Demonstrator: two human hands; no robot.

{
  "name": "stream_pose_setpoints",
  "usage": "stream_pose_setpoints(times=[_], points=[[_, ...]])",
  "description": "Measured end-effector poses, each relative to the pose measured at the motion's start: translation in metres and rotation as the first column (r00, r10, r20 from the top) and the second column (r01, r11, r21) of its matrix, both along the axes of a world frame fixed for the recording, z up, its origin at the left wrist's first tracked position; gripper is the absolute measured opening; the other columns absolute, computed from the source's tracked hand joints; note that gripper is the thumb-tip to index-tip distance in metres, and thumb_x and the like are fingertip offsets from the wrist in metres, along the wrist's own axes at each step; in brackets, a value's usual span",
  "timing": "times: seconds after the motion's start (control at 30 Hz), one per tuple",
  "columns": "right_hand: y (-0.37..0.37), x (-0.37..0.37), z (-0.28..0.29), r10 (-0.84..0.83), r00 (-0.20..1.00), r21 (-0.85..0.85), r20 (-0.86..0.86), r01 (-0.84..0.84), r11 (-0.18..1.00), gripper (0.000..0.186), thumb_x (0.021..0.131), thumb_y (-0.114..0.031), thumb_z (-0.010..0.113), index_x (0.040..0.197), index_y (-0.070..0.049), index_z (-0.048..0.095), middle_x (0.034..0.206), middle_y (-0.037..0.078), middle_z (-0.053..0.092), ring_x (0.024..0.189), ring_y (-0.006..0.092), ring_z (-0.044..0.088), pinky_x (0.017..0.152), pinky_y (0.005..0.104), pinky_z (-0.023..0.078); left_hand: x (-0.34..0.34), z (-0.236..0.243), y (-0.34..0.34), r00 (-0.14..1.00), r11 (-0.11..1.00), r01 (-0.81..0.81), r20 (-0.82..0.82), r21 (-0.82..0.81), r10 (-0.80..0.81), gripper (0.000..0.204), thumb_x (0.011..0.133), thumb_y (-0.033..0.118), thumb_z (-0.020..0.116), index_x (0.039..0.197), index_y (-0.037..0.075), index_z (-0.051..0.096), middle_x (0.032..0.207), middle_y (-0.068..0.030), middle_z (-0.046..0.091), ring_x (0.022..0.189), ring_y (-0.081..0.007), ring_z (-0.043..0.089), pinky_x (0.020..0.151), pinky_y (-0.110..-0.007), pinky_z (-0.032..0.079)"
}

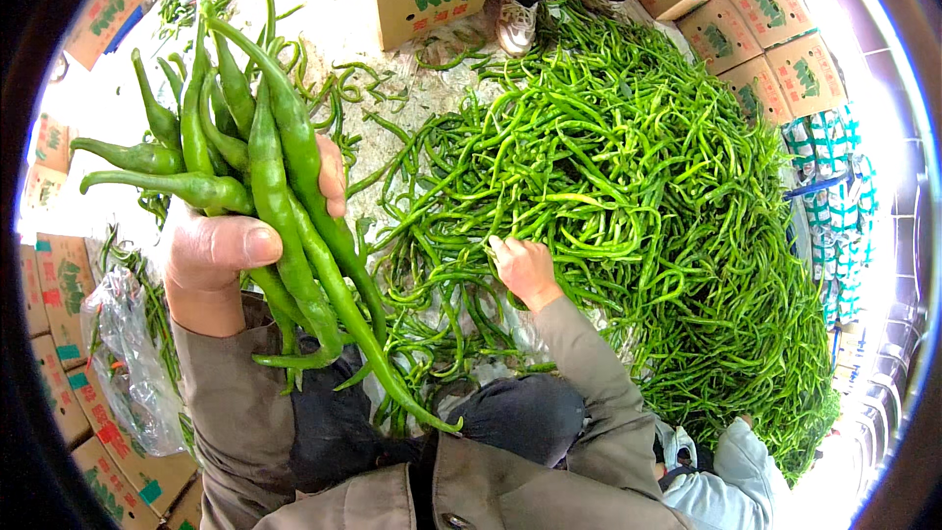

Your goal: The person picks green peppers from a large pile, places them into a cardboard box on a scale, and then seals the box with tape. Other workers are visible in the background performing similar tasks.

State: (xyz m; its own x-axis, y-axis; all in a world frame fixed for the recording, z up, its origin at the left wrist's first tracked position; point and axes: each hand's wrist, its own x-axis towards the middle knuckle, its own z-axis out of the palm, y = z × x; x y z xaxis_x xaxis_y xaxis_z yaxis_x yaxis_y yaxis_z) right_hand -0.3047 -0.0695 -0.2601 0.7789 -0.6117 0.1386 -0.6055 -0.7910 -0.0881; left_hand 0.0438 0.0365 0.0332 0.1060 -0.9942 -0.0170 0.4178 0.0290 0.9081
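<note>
Gripping a bunch of green peppers (267, 152) in the left hand (218, 247), upper left! Holding a half-curled right hand (527, 270) by the pepper heap (657, 226), mid-frame; can't tell if gripping.

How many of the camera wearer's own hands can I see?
2: the left hand clasps a bunch of green peppers on the picture's left; the right hand is at the left side of the pepper heap. The bunch hides part of the left hand.
</note>
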Motion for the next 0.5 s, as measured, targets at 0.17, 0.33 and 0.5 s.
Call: stream_pose_setpoints(times=[0.17, 0.33, 0.5], points=[[-0.016, 0.004, 0.049, -0.14, 0.94, 0.081, 0.311, 0.12, 0.989, 0.016, 0.085, -0.02, 0.078, 0.096, -0.009, 0.077, 0.08, 0.008, 0.072, 0.062, 0.0237, 0.067, 0.058, 0.0355, 0.056, 0.006, -0.001, 0.01, 0.999, 0.999, -0.034, -0.033, -0.026, 0.033, 0.083, 0.058, 0.018, 0.088, 0.126, 0.006, 0.043, 0.093, -0.0084, 0.06, 0.085, -0.0226, 0.061, 0.076, -0.032, 0.053], [-0.026, -0.061, 0.119, -0.343, 0.714, 0.125, 0.61, 0.341, 0.932, 0.015, 0.088, -0.012, 0.076, 0.101, -0.005, 0.078, 0.083, 0.01, 0.074, 0.072, 0.0198, 0.069, 0.068, 0.0305, 0.054, -0.002, 0.0, 0.001, 0.999, 0.999, -0.041, 0.005, 0.0, 0.041, 0.084, 0.057, 0.02, 0.09, 0.124, 0.006, 0.043, 0.092, -0.0076, 0.06, 0.083, -0.0212, 0.061, 0.076, -0.03, 0.053], [0.009, -0.12, 0.175, -0.378, 0.411, 0.167, 0.83, 0.463, 0.87, 0.028, 0.099, -0.022, 0.061, 0.081, -0.002, 0.069, 0.097, 0.01, 0.066, 0.078, 0.0184, 0.06, 0.066, 0.0319, 0.05, -0.007, -0.006, -0.006, 0.999, 0.997, -0.042, 0.016, 0.071, 0.041, 0.085, 0.055, 0.02, 0.09, 0.123, 0.005, 0.043, 0.092, -0.0075, 0.058, 0.083, -0.0203, 0.06, 0.075, -0.03, 0.053]])
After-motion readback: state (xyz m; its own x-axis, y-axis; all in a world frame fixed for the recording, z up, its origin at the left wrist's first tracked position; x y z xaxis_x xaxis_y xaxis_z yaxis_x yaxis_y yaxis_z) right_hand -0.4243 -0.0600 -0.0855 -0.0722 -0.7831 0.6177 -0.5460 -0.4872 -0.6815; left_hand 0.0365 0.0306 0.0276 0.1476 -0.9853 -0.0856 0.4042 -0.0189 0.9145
